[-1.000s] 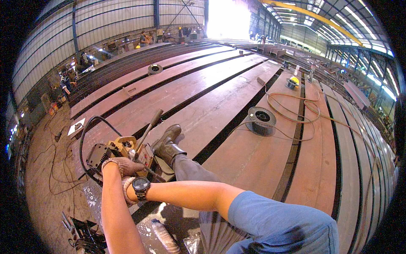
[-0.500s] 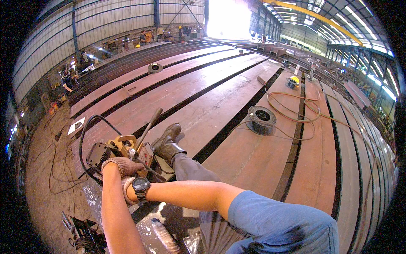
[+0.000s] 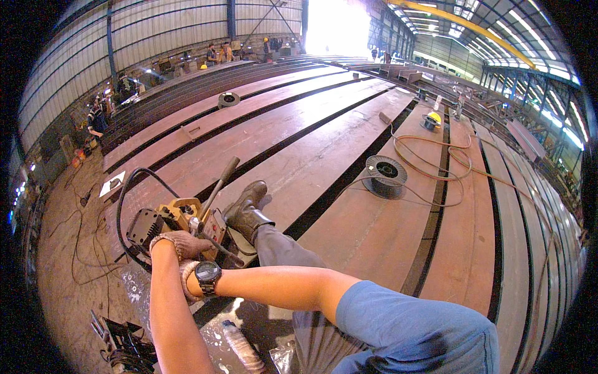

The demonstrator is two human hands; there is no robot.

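Your yellow machine sits on the steel beams, and both your gloved hands are bunched at its near side. Your left hand lies against the machine's near edge with its fingers bent, beside the dark rod that slants out of it; you cannot tell from here whether they close on anything. Your right hand, below the watch, reaches in nearer to you than the machine; your left forearm covers most of it, so its opening and any hold are hidden. From the machine's far side a lever leans up and away, clear of both gloves, while a black hose loops round its left. Your boot rests just right of the machine, and a plastic bottle lies on your side of it.
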